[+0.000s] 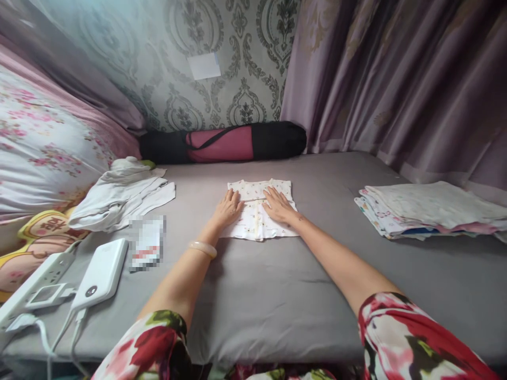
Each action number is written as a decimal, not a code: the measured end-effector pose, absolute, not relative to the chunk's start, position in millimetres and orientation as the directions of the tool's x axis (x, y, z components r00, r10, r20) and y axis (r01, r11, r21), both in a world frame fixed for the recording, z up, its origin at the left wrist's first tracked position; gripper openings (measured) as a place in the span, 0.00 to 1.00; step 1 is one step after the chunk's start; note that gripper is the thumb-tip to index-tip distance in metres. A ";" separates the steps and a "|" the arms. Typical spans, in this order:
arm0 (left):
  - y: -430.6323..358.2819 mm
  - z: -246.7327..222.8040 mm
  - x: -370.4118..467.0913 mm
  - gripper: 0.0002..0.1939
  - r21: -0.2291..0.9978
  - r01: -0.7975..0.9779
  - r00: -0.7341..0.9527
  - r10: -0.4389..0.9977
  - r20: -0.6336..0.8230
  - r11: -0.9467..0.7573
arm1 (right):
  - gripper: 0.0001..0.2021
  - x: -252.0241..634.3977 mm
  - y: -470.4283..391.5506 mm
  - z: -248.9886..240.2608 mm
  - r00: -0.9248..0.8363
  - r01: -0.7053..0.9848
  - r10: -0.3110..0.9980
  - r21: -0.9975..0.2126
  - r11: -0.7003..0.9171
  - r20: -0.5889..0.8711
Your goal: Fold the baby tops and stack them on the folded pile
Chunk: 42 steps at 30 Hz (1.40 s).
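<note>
A small white printed garment (258, 224), which looks like a baby shirt, lies on the grey sheet in front of me. Its far part is folded over toward the near part, with an edge running across the middle. On its left side my left hand (228, 207) rests flat, fingers stretched out and pointing away. My right hand (280, 205) lies flat on the right side with its fingers spread. Both palms press on the cloth and neither grips it. A pale bangle (203, 249) circles my left wrist.
At right sits a stack of folded cloths (431, 208). To the left are a crumpled white garment (122, 195), a blurred packet (147, 244), a white power bank (101, 274) and a power strip (47, 279) with cables. A black-and-pink bag (222, 143) lies along the patterned wall.
</note>
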<state>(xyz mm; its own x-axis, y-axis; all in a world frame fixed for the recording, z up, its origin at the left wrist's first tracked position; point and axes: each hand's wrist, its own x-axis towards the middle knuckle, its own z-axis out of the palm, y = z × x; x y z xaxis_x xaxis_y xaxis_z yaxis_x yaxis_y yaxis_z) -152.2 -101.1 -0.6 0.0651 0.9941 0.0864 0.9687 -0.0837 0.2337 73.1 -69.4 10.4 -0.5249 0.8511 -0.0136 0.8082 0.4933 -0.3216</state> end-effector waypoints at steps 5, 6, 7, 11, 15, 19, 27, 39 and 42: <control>-129.0 -7.1 -172.8 0.36 0.281 0.958 0.052 0.998 0.045 -0.063 | 0.31 111.1 -115.0 14.9 -0.647 0.736 0.761 -0.299 0.608 -0.046; -136.4 -7.6 -176.7 0.36 0.281 0.958 0.053 0.998 0.037 -0.061 | 0.30 118.3 -125.5 16.7 -0.677 0.714 0.734 -0.298 0.634 -0.058; -143.8 -7.4 -179.8 0.36 0.279 0.958 0.052 0.998 0.030 -0.059 | 0.29 124.3 -135.7 18.9 -0.704 0.690 0.707 -0.299 0.659 -0.069; -171.1 0.9 -178.2 0.33 0.220 0.967 0.116 0.991 0.061 -0.127 | 0.28 130.8 -168.3 28.0 -0.759 0.635 0.647 -0.311 0.707 -0.079; -193.3 17.1 -154.0 0.28 0.170 0.907 0.379 0.922 0.076 -0.386 | 0.28 119.0 -187.7 32.6 -0.795 0.588 0.602 -0.342 0.733 -0.076; -215.2 28.2 -132.0 0.25 0.237 0.803 0.559 0.829 0.016 -0.546 | 0.27 117.0 -203.4 35.1 -0.825 0.540 0.563 -0.356 0.763 -0.045; -241.9 37.8 -145.9 0.21 0.310 0.788 0.538 0.840 0.072 -0.531 | 0.20 147.9 -213.1 55.2 -0.857 0.454 0.515 -0.434 0.778 0.026; -219.7 28.2 -190.2 0.19 0.436 0.876 -0.260 0.963 0.065 0.207 | 0.12 189.0 -162.7 39.2 -0.158 0.912 0.987 -0.385 0.144 -0.005; -208.0 36.1 -181.2 0.17 0.477 0.825 -0.323 0.945 -0.045 0.305 | 0.11 180.0 -157.7 39.5 -0.115 0.917 0.991 -0.390 0.082 -0.063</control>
